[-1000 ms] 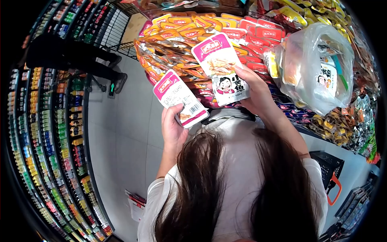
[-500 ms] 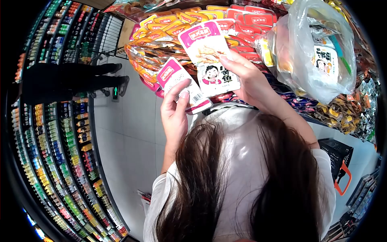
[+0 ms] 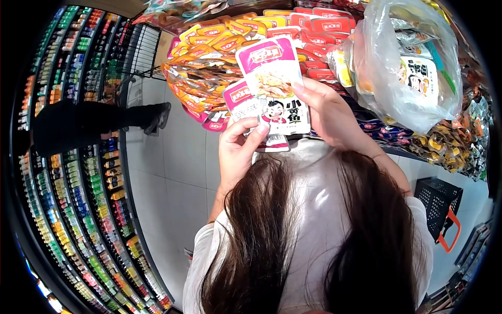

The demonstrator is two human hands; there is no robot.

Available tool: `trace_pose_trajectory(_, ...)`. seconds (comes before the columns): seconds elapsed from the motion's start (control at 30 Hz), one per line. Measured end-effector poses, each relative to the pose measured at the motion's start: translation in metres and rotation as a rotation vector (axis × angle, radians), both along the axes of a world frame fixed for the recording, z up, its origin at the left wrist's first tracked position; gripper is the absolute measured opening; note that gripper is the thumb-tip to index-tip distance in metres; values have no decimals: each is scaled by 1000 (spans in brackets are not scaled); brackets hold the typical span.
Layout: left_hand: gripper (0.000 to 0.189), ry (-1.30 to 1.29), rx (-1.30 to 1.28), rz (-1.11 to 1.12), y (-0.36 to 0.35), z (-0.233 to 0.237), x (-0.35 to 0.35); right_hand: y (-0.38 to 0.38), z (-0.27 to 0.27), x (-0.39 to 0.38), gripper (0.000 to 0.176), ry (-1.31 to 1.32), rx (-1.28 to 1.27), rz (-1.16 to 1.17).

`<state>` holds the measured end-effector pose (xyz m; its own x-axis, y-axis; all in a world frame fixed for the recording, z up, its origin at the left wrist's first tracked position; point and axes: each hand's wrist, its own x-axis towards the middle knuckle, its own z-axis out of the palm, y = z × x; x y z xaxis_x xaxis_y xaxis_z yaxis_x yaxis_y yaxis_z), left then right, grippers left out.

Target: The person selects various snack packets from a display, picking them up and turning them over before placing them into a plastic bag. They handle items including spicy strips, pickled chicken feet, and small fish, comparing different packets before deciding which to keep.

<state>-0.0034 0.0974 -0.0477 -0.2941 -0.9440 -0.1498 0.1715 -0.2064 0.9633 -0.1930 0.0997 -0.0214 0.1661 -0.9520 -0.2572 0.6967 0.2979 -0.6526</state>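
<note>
My right hand (image 3: pixel 334 112) grips the right edge of a white and magenta snack packet (image 3: pixel 275 86), its front with a cartoon face turned up. Behind and left of it, partly covered, is a second snack packet (image 3: pixel 241 104) with a barcode near its lower end. My left hand (image 3: pixel 241 146) is closed on this rear packet, its thumb against the lower left corner of the front one. Just beyond both hands lies a heap of orange and yellow snack packets (image 3: pixel 209 73), with red packets (image 3: pixel 324 39) beside them.
A clear plastic bag (image 3: pixel 381 99) of packets rests on the display at the right. Below it on the floor is a black basket (image 3: pixel 436 204) with an orange handle. Bottle shelves (image 3: pixel 89 199) line the left, where a person in dark clothes (image 3: pixel 83 125) stands near a wire cart (image 3: pixel 144 49).
My left hand has moved right, sliding its packet behind the one in my right hand, so the two overlap. The person at the left has shifted in stride.
</note>
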Motion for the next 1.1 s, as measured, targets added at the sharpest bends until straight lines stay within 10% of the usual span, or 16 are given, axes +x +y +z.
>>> trace_pose_trajectory(0.5,10,-31,25,-105,-3,4,-3,13,10,-9,34,122,-87,8)
trace_pose_trajectory(0.83,89,526,261,-132,12,21,-29,55,6,-48,33,171,123,-139)
trace_pose_trajectory(0.93,62,969,487,-363,10,11,-28,70,17,-52,35,13,57,-124)
trace_pose_trajectory(1.1,74,1009,482,-273,24,18,-50,92,4,-70,34,-37,90,-95)
